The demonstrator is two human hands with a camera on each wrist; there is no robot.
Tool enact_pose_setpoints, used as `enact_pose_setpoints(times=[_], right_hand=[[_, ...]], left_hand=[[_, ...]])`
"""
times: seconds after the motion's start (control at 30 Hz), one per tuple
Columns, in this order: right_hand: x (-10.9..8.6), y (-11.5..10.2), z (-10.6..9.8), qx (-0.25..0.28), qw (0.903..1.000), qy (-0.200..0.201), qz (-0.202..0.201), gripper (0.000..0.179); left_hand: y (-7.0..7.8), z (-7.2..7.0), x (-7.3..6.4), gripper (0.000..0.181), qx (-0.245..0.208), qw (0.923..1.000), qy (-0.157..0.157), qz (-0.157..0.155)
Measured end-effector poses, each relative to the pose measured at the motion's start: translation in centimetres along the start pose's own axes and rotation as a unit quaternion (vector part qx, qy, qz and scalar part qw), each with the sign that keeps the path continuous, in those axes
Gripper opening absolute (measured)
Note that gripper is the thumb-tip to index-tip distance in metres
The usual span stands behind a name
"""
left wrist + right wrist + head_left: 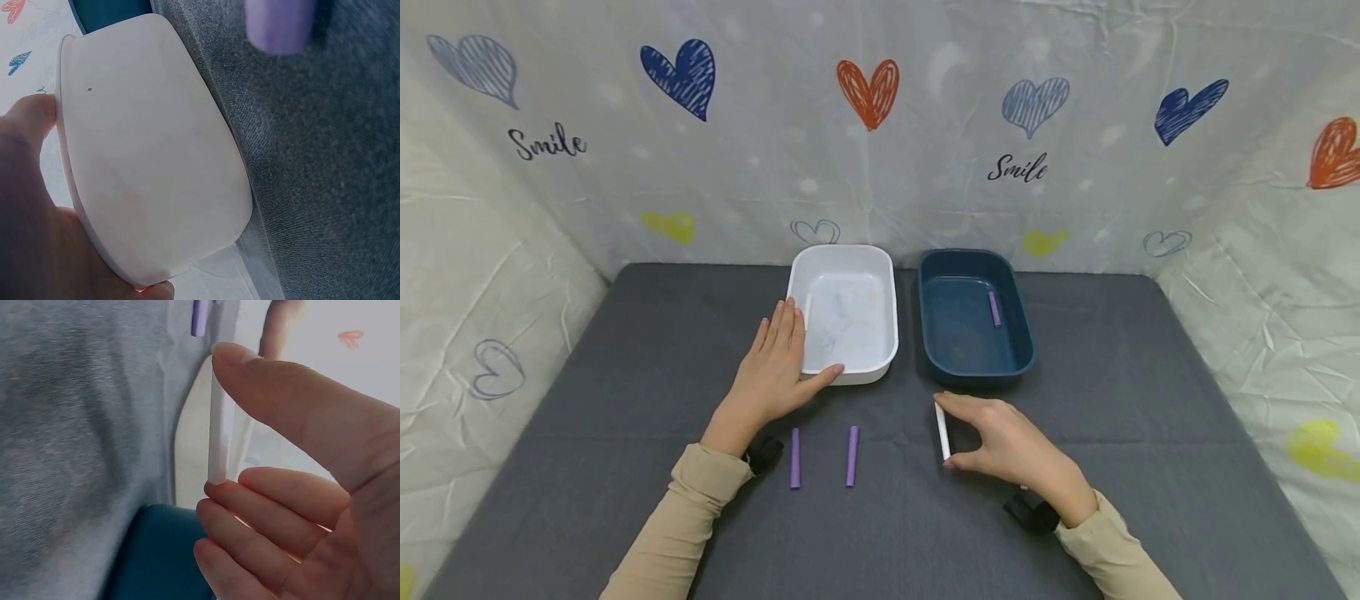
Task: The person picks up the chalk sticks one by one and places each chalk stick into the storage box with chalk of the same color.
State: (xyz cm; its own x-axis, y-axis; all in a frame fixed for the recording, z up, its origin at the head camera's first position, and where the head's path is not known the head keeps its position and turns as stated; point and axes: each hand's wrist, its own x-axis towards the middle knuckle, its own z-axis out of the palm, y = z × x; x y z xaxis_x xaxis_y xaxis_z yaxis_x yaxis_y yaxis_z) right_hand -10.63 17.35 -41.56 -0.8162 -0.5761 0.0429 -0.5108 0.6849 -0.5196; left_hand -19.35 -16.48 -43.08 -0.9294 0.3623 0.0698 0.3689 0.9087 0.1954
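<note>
My right hand (1011, 442) pinches a white chalk stick (942, 432) by its two ends, thumb at the near end and fingertips at the far end. In the right wrist view the chalk (218, 431) spans the gap between thumb and fingers, raised off the cloth. My left hand (771, 362) rests with straight fingers along the left rim of a white basin (883, 333), its thumb on the near rim. Inside that basin a white chalk stick (808, 312) lies by the left wall. A blue basin (976, 373) holds a purple chalk stick (995, 308).
Two purple chalk sticks, a left one (795, 458) and a right one (852, 457), lie on the dark grey tablecloth (647, 392). Beneath the right wrist a small pale tip (1023, 487) shows, mostly hidden. A heart-printed curtain (925, 167) stands behind the basins.
</note>
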Motion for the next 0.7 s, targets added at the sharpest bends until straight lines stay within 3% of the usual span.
enact_pose_setpoints(times=[0.3, 0.7], right_hand=[[1.3, -0.9, -1.1, 0.005, 0.9997, 0.016, -0.020, 0.081], [3.0, -1.7, -1.6, 0.011, 0.9996, 0.018, -0.016, 0.081]], left_hand=[[0.0, -0.1, 0.1, 0.109, 0.003, 1.0000, 0.003, 0.002], [-0.1, 0.2, 0.0, 0.111, 0.005, 1.0000, 0.004, 0.003]])
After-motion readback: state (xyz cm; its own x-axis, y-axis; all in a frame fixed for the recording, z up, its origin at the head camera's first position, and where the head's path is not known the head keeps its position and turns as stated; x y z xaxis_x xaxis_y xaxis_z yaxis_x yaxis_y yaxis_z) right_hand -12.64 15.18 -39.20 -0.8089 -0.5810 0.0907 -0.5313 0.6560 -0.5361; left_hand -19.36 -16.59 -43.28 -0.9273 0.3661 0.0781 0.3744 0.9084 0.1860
